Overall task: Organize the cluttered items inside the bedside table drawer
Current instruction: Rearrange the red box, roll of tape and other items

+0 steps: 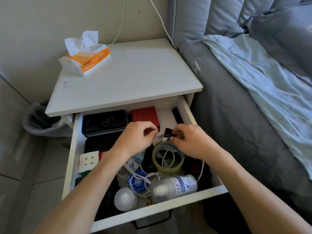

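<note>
Both hands, left (135, 141) and right (190, 141), pinch a dark packet (168, 132) above the tape roll (168, 157) amid cords.

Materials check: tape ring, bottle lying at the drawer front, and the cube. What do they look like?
Yellowish translucent tape roll: glossy plastic film, see-through wall. Frosted bottle with blue-white label: translucent matte plastic, probably; paper or film label. White-faced puzzle cube: hard, smooth plastic, with moulded segment gaps.
</note>
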`<state>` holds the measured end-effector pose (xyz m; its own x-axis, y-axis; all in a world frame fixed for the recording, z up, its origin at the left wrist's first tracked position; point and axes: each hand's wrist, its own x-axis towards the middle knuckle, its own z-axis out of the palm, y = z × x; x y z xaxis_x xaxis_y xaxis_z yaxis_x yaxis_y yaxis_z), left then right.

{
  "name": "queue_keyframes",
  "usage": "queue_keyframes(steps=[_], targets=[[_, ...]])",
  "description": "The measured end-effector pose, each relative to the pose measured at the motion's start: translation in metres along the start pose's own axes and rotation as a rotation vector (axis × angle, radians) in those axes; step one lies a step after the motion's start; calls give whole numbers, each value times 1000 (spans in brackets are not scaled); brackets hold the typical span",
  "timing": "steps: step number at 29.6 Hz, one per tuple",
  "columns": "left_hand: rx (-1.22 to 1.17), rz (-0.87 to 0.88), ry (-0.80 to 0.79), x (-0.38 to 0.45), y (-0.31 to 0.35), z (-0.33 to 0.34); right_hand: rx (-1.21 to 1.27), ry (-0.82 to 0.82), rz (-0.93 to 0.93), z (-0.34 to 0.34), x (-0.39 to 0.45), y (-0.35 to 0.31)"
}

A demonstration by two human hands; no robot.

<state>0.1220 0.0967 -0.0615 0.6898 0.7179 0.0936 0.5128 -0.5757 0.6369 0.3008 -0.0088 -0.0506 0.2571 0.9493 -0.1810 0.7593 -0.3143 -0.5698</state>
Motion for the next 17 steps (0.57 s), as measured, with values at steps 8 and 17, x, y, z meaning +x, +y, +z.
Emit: queue_keyframes(steps=[8,17], targets=[[109,180,-303,-38,39,3,16,-95,78,-39,-37,24],[-198,51,41,-48,37,1,42,-125,4,-37,-17,13]])
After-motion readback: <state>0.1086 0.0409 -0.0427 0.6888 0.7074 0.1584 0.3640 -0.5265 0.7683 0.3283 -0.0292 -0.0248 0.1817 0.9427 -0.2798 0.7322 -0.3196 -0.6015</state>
